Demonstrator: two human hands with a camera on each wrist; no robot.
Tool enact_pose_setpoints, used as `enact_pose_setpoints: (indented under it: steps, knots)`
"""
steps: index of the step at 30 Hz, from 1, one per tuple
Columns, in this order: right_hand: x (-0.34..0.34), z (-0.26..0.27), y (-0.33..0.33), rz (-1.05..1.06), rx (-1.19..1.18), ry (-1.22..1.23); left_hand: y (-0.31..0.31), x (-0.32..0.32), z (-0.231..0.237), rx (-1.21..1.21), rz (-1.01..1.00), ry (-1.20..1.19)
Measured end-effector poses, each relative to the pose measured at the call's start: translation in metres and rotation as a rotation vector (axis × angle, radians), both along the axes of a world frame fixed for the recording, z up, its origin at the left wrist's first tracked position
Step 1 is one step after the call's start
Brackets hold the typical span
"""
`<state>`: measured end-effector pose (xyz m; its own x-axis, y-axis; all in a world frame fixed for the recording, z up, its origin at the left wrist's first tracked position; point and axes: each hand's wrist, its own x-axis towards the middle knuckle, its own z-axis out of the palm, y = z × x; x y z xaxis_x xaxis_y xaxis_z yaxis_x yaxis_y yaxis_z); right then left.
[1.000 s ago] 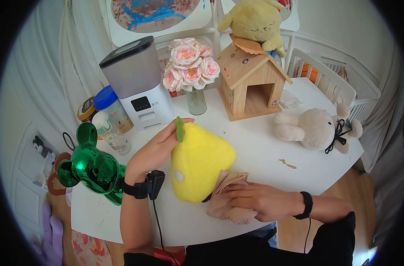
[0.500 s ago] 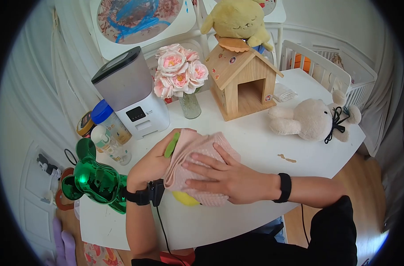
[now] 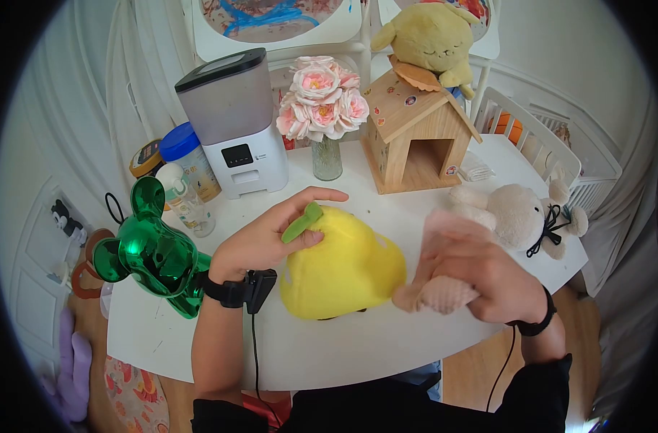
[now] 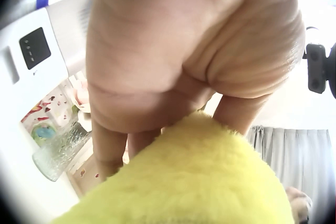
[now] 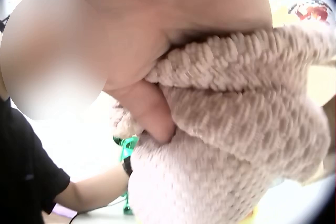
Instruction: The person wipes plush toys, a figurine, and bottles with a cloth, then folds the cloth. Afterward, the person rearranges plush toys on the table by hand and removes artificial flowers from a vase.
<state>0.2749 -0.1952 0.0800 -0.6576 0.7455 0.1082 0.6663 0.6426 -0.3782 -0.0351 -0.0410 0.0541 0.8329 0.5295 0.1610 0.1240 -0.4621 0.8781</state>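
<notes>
Left hand (image 3: 260,238) pinches yellow plush (image 3: 340,267) near its leaf — right hand (image 3: 488,278) curled round pink cloth (image 3: 444,263). Feeder (image 3: 246,155) lettering — illegible.

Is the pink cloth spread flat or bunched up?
Bunched up: the right hand grips the cloth, and the right wrist view shows its layers overlapping.

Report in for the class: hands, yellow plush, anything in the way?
Left hand gripping yellow plush near its top. Right hand holding pink cloth beside it, contact unclear. Cream toy just beyond right hand, possible snag.
</notes>
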Motion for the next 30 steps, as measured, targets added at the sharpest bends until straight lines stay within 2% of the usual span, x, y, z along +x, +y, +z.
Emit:
enact_pose_setpoints:
  steps: [2,3,5,7,9,10,12,15,17,25,28,30]
  knots:
    - [0.001,0.023,-0.006,-0.131,0.105,0.28,-0.003,0.002,0.001,-0.007,0.005,0.009]
    - [-0.004,0.022,-0.006,-0.141,0.109,0.284,-0.004,0.004,0.002,-0.012,0.004,0.03]
    - [-0.032,0.015,-0.001,-0.175,0.358,0.64,-0.005,0.003,-0.001,-0.023,0.031,0.056]
    - [-0.054,-0.013,0.019,-0.057,0.416,0.549,-0.008,0.002,-0.001,-0.024,0.05,0.09]
    - [-0.067,-0.039,0.033,0.099,0.308,0.381,-0.008,0.003,0.002,-0.01,-0.057,-0.051]
    - [-0.069,-0.051,0.032,0.071,0.319,0.377,-0.007,0.003,0.005,-0.044,-0.101,-0.003]
    - [-0.073,-0.068,0.027,0.023,0.477,0.029,-0.005,0.005,0.004,-0.064,-0.12,0.007]
    - [-0.061,-0.072,0.018,0.047,0.41,0.025,-0.01,0.006,0.007,-0.163,-0.102,0.028]
    - [-0.047,-0.086,0.005,0.05,0.342,-0.008,-0.008,0.008,0.008,0.055,-0.053,0.102]
    - [0.004,-0.119,-0.027,0.045,0.035,-0.069,-0.007,0.008,0.006,-0.043,0.064,0.071]
    - [0.014,-0.1,-0.022,0.05,-0.014,0.034,-0.015,0.015,0.005,-0.076,0.137,0.012]
    - [0.018,-0.065,-0.021,-0.205,-0.159,0.309,-0.021,0.022,0.003,-0.198,0.251,-0.116]
